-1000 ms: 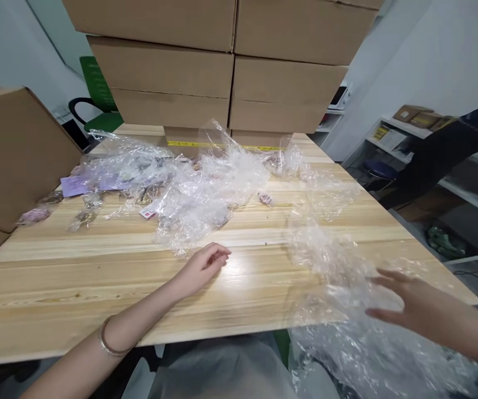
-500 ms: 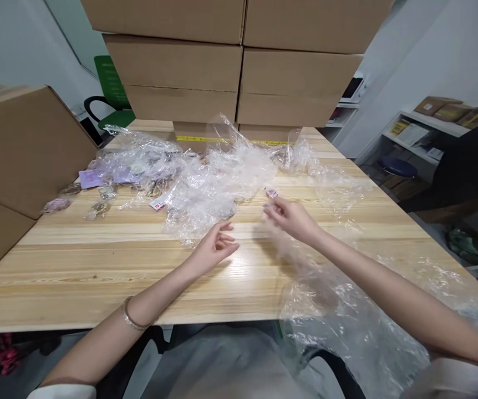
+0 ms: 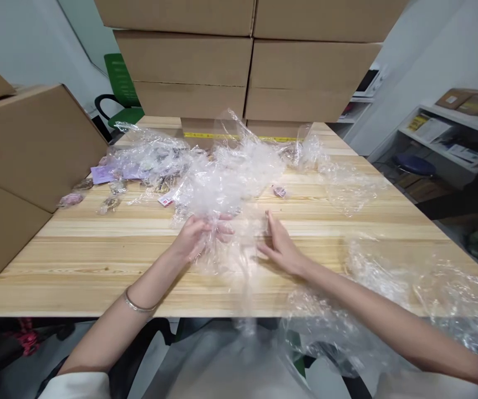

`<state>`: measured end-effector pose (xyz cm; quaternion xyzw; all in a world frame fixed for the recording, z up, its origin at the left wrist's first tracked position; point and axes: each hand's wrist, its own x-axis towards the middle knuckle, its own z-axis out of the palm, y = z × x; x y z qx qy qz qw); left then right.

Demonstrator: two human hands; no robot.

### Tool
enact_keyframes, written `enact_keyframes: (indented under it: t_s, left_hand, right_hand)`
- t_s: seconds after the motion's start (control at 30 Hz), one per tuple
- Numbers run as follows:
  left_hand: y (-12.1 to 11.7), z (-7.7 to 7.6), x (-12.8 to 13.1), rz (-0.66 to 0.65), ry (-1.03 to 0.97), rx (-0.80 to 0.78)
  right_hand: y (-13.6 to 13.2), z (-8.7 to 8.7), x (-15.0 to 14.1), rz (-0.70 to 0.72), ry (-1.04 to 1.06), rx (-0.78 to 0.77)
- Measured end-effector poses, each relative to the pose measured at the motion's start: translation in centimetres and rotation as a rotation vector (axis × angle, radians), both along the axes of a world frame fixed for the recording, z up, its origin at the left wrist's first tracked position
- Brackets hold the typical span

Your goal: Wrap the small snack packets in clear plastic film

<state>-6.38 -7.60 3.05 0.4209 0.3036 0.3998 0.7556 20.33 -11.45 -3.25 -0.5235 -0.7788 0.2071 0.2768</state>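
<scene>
A heap of crumpled clear plastic film [image 3: 222, 177] covers the middle and far part of the wooden table [image 3: 97, 255]. My left hand [image 3: 195, 235] is in the near edge of that heap, its fingers curled round a fold of film. My right hand [image 3: 278, 246] lies just to the right, fingers stretched out and together, pressing on a thin sheet of film that trails toward me. A small pink packet [image 3: 279, 192] lies a little beyond the right hand. A bracelet [image 3: 137, 305] circles my left wrist.
Stacked cardboard boxes [image 3: 247, 66] stand at the table's far end and more boxes [image 3: 26, 144] at the left. Small packets and a purple card [image 3: 103, 174] lie at the far left. Loose film [image 3: 409, 277] hangs over the near right edge. Shelves [image 3: 451, 138] stand at the right.
My right hand swung in from the near right edge to the table's middle, then drew back toward me onto the film. My left hand moved forward and closed on the heap's edge.
</scene>
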Motion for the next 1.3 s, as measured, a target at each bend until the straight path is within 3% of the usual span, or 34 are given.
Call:
enact_keyframes:
  t_s: [0.07, 0.17, 0.3, 0.43, 0.53, 0.63, 0.7, 0.77, 0.83, 0.9, 0.97, 1.03, 1.1, 1.23, 1.27, 1.3]
  left_hand:
    - [-0.1, -0.2, 0.1, 0.023, 0.027, 0.01]
    - [-0.4, -0.4, 0.4, 0.045, 0.009, -0.016]
    - [-1.0, -0.3, 0.8, -0.032, -0.038, -0.045]
    - [-1.6, -1.2, 1.6, -0.042, 0.059, -0.028]
    - [-1.4, -2.4, 1.8, 0.159, 0.302, 0.146]
    - [-0.4, -2.5, 0.7, 0.524, 0.477, 0.348]
    - [0.4, -1.9, -0.3, 0.68, 0.458, 0.356]
    - [1.0, -1.2, -1.3, 0.726, 0.384, 0.271]
    - [1.2, -0.7, -2.1, 0.688, 0.356, 0.151]
    - [1.0, -0.7, -2.6, 0.602, 0.392, 0.043]
    - [0.4, -1.1, -3.1, 0.496, 0.442, -0.042]
    - [-0.4, -1.6, -3.8, 0.364, 0.53, -0.082]
    - [-1.3, -2.1, -4.7, 0.162, 0.681, -0.079]
    - [-4.0, -1.9, -6.6, -0.374, 1.007, 0.034]
    - [-4.8, -1.4, -6.8, -0.428, 1.148, 0.125]
    - [-5.8, -0.8, -6.8, -0.403, 1.327, 0.252]
  right_hand:
    - [-2.0, -1.4, 0.8, 0.022, -0.083, 0.023]
    - [-4.2, -2.0, 2.5, -0.019, -0.091, 0.004]
    - [-4.6, -1.1, 4.1, 0.01, 0.302, -0.201]
    - [-2.7, 1.5, 1.8, 0.087, 0.643, -0.412]
    - [-1.1, 3.6, -1.1, 0.004, 0.756, -0.538]
    - [0.1, 4.7, -2.6, -0.172, 0.979, -0.485]
    - [0.5, 4.7, -2.4, -0.295, 1.046, -0.44]
    - [0.5, 4.5, -1.7, -0.407, 0.951, -0.415]
    - [0.3, 4.2, -0.6, -0.463, 0.794, -0.414]
    - [-0.1, 3.9, 0.8, -0.473, 0.593, -0.523]
    - [-0.4, 3.6, 2.3, -0.49, 0.394, -0.648]
    - [-0.2, 3.6, 4.0, -0.501, 0.194, -0.674]
    - [0.5, 3.9, 5.8, -0.509, 0.015, -0.596]
    - [3.4, 5.3, 8.1, -0.537, -0.411, -0.457]
    - [4.1, 5.8, 8.2, -0.531, -0.49, -0.437]
    - [4.7, 6.2, 8.1, -0.522, -0.553, -0.421]
